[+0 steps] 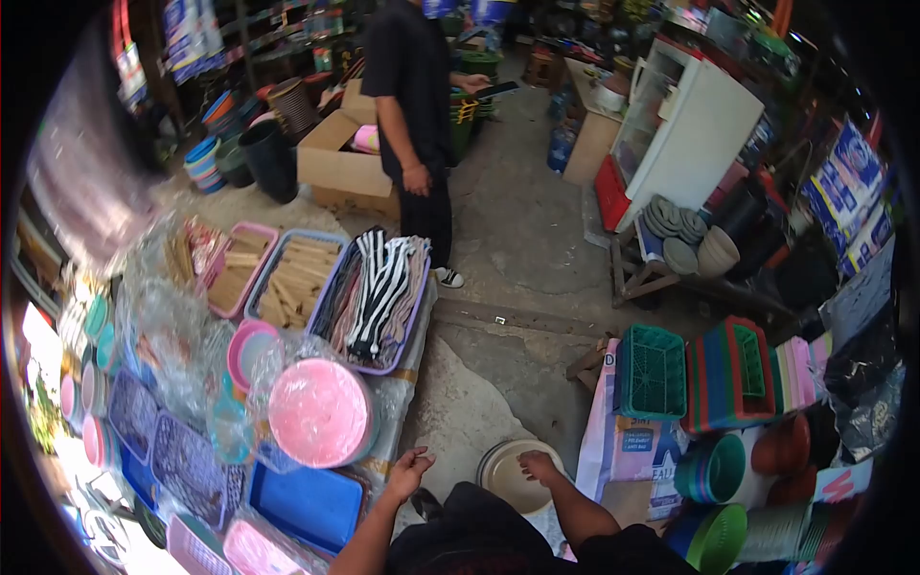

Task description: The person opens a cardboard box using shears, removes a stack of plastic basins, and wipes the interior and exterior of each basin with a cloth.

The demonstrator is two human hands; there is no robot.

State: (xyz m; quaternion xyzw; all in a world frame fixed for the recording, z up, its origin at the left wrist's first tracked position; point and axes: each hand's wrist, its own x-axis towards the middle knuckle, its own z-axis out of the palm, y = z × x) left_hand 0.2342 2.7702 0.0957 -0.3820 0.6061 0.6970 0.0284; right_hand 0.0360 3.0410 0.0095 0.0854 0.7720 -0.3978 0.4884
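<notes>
My left hand (410, 471) hovers at the edge of the goods table on the left, fingers loosely bent and apart, with nothing in it. Between my hands and low in front of me is a round cream basin (500, 479), its rims suggesting a stack. My right hand (540, 467) overlaps the basin's right side, fingers loosely spread over its inside. Close to my left hand lies a stack of pink round tubs (319, 412) in clear plastic, with a blue rectangular tray (307, 504) nearer to me.
Baskets of wooden sticks (295, 278) and striped cloth strips (381, 287) stand farther left. A person in dark clothes (412, 125) stands beside an open carton (340, 158). Green baskets (652, 369) and plastic pots (709, 470) fill the right side, below a white fridge (695, 125).
</notes>
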